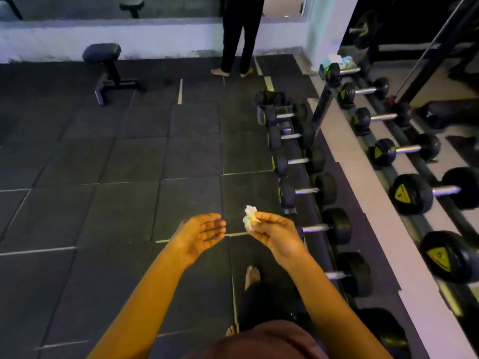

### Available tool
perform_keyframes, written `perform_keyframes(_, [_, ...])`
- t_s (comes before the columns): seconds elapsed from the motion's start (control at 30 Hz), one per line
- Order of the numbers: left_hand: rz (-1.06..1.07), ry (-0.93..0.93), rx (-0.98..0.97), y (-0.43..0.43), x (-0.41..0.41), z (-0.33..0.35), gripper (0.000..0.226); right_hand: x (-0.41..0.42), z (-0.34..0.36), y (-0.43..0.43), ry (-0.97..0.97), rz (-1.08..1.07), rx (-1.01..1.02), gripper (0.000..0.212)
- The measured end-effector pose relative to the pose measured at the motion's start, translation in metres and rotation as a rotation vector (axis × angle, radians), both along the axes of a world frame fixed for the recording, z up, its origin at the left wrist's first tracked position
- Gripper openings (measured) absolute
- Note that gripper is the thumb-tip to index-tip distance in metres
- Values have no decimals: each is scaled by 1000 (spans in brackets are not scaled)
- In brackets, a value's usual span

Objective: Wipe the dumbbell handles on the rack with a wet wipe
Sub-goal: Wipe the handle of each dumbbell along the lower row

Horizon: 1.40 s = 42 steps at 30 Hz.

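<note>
Holding: my right hand [274, 237] pinches a crumpled wet wipe [250, 216] between thumb and fingers, lifted in front of me and touching no metal yet.
Left hand: my left hand [199, 233] lies palm up just beside it, fingers loosely spread, nothing in them.
Rack: the dumbbell rack [321, 112] runs along my right side, away from me.
Closest target: the nearest handle [335, 275] shows low beside my right forearm; the next handle [315, 228] sits just right of my right hand.
Doing it well: I judge the wipe is too balled up. I should open it with both hands, wrap it round the bar, then twist and slide from head to head.
Order: nearest bar first, then along the row, refolding to a clean face.
Risk: a wadded wipe would likely only touch the top of each bar.
Far end: a flat bench [108, 68] on the rubber floor [103, 151], and a standing person [238, 47].
</note>
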<state>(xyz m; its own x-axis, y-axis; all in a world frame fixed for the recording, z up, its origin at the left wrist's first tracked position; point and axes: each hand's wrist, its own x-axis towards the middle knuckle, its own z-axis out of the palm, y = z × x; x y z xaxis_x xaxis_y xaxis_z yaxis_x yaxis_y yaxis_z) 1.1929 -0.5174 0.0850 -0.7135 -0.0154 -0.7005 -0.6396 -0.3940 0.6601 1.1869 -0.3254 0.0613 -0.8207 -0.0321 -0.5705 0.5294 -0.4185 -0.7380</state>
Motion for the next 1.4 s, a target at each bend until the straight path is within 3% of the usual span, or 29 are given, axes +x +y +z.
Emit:
perform_keyframes(0.17, [27,-13,-35,6,-146,-13,13,-146,-16,5,5,-37,-40,20])
perform_keyframes(0.6, [40,-20,-21,18,-479,2,15,-476,-5,9,-2,-58,-56,18])
perform_keyframes(0.87, [-168,-50,-23,28,-690,-16,15,-651,-30,3,-92,-227,-56,18])
perform_keyframes(1.03, [-426,-79,-68,62,-809,-18,13,-738,-29,14,-85,-402,-67,16])
perform_keyframes(1.17, [-557,-95,-96,97,-883,-25,14,-786,-42,30,-137,-632,-123,18])
perform_keyframes(1.4, [-751,-128,-160,164,-982,-44,12,-862,-68,81,-209,-716,-46,18])
